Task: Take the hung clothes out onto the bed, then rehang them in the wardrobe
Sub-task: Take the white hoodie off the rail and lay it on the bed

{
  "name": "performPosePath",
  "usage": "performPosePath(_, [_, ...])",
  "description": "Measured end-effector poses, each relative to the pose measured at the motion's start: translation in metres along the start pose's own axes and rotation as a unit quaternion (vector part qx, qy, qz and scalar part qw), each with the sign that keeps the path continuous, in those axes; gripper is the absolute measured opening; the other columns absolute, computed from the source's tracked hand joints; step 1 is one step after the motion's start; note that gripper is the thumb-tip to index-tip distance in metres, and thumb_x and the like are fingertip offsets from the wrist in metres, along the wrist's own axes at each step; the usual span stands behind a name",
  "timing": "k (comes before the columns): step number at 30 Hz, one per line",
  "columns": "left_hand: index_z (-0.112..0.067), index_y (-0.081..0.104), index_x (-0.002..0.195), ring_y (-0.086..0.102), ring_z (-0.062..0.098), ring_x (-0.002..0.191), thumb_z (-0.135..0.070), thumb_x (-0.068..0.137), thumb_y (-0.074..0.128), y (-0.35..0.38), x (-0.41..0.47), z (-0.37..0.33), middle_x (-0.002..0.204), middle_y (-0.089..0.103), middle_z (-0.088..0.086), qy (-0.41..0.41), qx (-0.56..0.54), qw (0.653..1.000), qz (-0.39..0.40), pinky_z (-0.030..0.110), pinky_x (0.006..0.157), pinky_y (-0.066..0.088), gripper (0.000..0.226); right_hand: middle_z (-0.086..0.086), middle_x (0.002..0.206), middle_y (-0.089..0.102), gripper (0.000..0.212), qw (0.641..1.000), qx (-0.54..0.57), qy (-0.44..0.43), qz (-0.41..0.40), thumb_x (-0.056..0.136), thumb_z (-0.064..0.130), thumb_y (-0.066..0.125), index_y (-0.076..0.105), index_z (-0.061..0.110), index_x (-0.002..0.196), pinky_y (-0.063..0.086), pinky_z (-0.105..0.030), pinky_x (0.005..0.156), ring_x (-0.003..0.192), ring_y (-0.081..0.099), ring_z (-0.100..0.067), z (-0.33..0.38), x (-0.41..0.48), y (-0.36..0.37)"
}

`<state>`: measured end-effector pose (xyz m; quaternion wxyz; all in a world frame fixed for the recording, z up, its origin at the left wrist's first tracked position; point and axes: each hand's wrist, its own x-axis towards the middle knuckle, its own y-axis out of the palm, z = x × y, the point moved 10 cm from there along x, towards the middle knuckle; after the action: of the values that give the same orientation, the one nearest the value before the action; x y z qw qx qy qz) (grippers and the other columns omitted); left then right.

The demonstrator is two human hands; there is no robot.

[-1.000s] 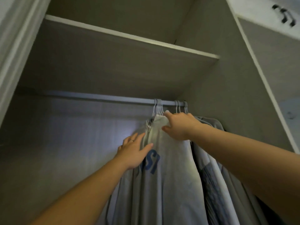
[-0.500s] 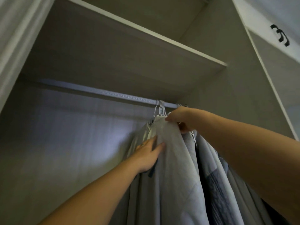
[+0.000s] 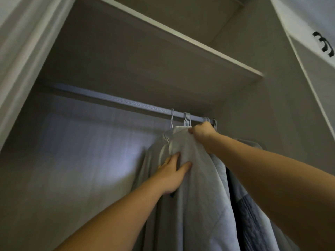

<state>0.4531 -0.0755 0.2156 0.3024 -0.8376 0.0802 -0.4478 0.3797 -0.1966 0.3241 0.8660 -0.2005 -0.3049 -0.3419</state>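
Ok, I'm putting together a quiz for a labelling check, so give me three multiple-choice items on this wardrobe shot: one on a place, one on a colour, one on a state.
1. Where on the rail do most hangers sit?
A. left end
B. middle
C. right end

2. What colour is the front garment?
A. pale grey
B. red
C. black

3. What is the right hand doing?
A. hanging idle
B. gripping the garment's top
C. holding the shelf

Key:
1. C, the hangers crowd by the right wall.
2. A, its cloth is pale grey all over.
3. B, its fingers curl round the cloth just under the hangers.
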Motion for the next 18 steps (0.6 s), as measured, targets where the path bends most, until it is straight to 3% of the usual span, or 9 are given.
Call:
performPosePath(4, [-0.038, 0.012, 0.156, 0.015, 0.023, 0.15, -0.066, 0.094, 0.036, -0.012, 0.001, -0.007, 0.164, 0.015, -0.008, 0.019, 0.018, 0.999, -0.04, 0.043, 0.12, 0.02, 0.072, -0.012, 0.083, 0.057, 0.012, 0.997, -0.015, -0.064, -0.027, 0.091, 0.015, 0.055, 0.063, 0.007, 0.088, 0.041, -0.031, 0.063, 0.073, 0.051, -0.022, 0.015, 0.002, -0.006])
performPosePath(6, [-0.037, 0.013, 0.156, 0.016, 0.023, 0.149, -0.064, 0.095, 0.038, -0.02, 0.002, -0.013, 0.163, 0.017, -0.007, 0.034, 0.028, 0.996, -0.076, 0.044, 0.12, 0.021, 0.071, -0.011, 0.076, 0.054, 0.012, 0.995, -0.016, -0.092, -0.035, 0.089, 0.014, 0.056, 0.064, 0.009, 0.082, 0.04, -0.031, 0.06, 0.068, 0.049, -0.021, 0.023, 0.0, -0.015])
performPosePath(9, [-0.033, 0.021, 0.154, 0.022, 0.024, 0.145, -0.062, 0.095, 0.038, -0.037, -0.001, -0.025, 0.16, 0.024, -0.005, 0.073, 0.036, 0.984, -0.16, 0.042, 0.117, 0.023, 0.068, -0.012, 0.076, 0.059, 0.024, 0.991, -0.025, -0.122, -0.041, 0.09, 0.016, 0.058, 0.069, -0.006, 0.086, 0.044, -0.031, 0.062, 0.068, 0.053, -0.021, 0.028, -0.007, -0.04])
performPosePath(13, [-0.027, 0.033, 0.15, 0.03, 0.026, 0.141, -0.072, 0.081, 0.023, -0.058, -0.007, -0.043, 0.155, 0.035, 0.001, 0.095, 0.023, 0.959, -0.265, 0.041, 0.116, 0.026, 0.083, -0.008, 0.076, 0.064, 0.023, 0.983, -0.056, -0.164, -0.053, 0.093, 0.022, 0.059, 0.072, 0.006, 0.083, 0.046, -0.029, 0.062, 0.068, 0.056, -0.017, 0.038, -0.033, -0.093])
performPosePath(18, [-0.016, 0.035, 0.15, 0.024, 0.032, 0.146, -0.068, 0.082, 0.016, -0.061, -0.011, -0.088, 0.158, 0.032, 0.01, 0.098, 0.027, 0.939, -0.33, 0.045, 0.119, 0.02, 0.088, -0.003, 0.07, 0.062, 0.026, 0.959, -0.16, -0.222, -0.076, 0.092, 0.028, 0.057, 0.069, 0.008, 0.08, 0.043, -0.03, 0.061, 0.066, 0.051, -0.013, 0.043, -0.077, -0.177])
